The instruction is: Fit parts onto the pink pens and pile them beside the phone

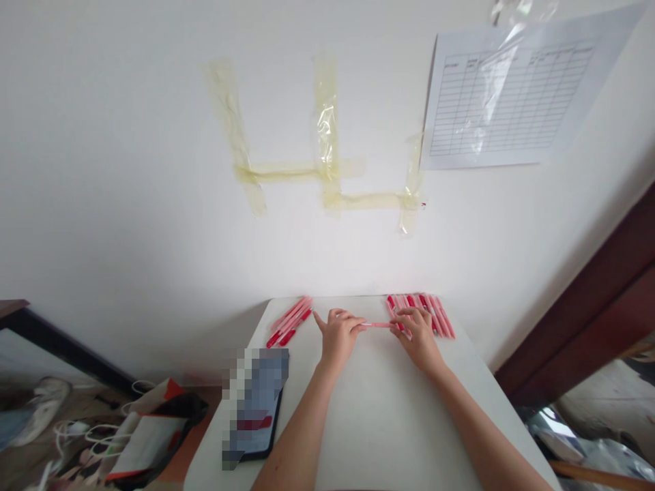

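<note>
Both my hands hold one pink pen (377, 324) level above the white table (379, 416). My left hand (338, 335) pinches its left end, index finger pointing out to the left. My right hand (418, 334) grips its right end with curled fingers. Just behind my right hand lies a row of several pink and red pens (430, 310). A smaller bunch of several pens (289, 322) lies at the table's far left corner, apart from my left hand.
A dark tablet with a blurred screen (256, 408) lies on the table's left edge. The white wall behind carries yellowed tape strips (327, 150) and a printed table sheet (516, 95). Bags and cables (127, 436) lie on the floor at left; a dark wooden frame (588, 307) stands at right.
</note>
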### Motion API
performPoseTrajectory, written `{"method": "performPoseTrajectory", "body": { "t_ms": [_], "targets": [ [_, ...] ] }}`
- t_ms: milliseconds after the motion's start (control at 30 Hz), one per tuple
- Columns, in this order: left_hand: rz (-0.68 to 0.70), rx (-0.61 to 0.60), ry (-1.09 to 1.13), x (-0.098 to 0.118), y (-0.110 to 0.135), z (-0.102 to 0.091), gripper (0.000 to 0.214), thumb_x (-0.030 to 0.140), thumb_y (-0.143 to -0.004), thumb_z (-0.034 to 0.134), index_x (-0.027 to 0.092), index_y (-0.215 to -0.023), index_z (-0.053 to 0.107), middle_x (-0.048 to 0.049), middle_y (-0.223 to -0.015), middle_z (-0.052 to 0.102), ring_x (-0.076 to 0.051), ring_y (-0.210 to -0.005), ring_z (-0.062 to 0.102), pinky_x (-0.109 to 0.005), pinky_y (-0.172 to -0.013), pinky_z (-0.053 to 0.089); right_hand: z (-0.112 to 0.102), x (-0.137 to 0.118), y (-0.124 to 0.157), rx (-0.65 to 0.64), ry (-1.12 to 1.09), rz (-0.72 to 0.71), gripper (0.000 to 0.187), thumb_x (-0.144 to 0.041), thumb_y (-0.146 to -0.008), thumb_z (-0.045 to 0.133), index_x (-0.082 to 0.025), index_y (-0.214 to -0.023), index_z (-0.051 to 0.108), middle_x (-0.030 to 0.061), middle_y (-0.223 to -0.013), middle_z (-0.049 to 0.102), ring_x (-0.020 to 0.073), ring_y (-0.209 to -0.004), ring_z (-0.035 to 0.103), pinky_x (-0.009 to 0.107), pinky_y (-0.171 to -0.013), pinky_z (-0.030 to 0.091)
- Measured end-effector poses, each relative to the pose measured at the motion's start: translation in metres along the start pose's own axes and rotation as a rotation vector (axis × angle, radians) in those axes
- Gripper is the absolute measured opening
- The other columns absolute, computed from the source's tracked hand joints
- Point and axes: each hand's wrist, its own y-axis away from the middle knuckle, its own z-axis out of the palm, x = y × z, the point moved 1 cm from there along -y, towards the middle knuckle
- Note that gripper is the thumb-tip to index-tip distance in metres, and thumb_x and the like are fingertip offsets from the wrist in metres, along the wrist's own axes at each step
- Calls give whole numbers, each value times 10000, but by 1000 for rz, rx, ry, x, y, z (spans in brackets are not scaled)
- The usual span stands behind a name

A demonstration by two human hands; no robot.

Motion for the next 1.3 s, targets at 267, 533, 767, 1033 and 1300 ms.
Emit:
{"method": "performPoseTrajectory", "body": {
  "t_ms": [267,533,767,1033,1300],
  "targets": [
    [-2,-15,4,0,0,0,127,377,-843,675,425,-934,750,24,-933,747,-222,-1101,532,-698,-1112,-126,2,3,0,8,18,11,278,-426,-952,490,-264,-837,683,77,-1142,601,294,-1123,439,524,-938,452],
    [-5,2,-12,-1,0,-1,126,380,-832,690,432,-931,748,30,-930,745,-212,-1088,536,-683,-1120,-122,0,1,-1,22,-4,-12,217,-423,-936,521,-282,-935,686,79,-1125,607,295,-1117,466,515,-916,466],
    [4,5,-6,0,0,-1,134,376,-834,687,437,-935,748,27,-922,743,-222,-1084,537,-695,-1112,-125,1,1,0,11,4,13,263,-463,-933,523,-303,-1073,677,77,-1140,603,293,-1132,457,512,-954,451],
    [-10,-3,-20,0,0,-2,128,389,-835,683,434,-936,749,25,-941,746,-221,-1089,530,-685,-1120,-113,1,3,-1,31,14,-13,215,-422,-934,524,-289,-925,693,71,-1111,621,286,-1102,485,496,-904,476],
    [-2,6,-20,-1,0,-2,132,388,-834,683,436,-939,748,22,-935,746,-228,-1087,535,-694,-1114,-116,4,5,1,-3,-13,31,249,-468,-929,527,-294,-1004,689,73,-1134,605,296,-1128,454,517,-949,445]
  ]
}}
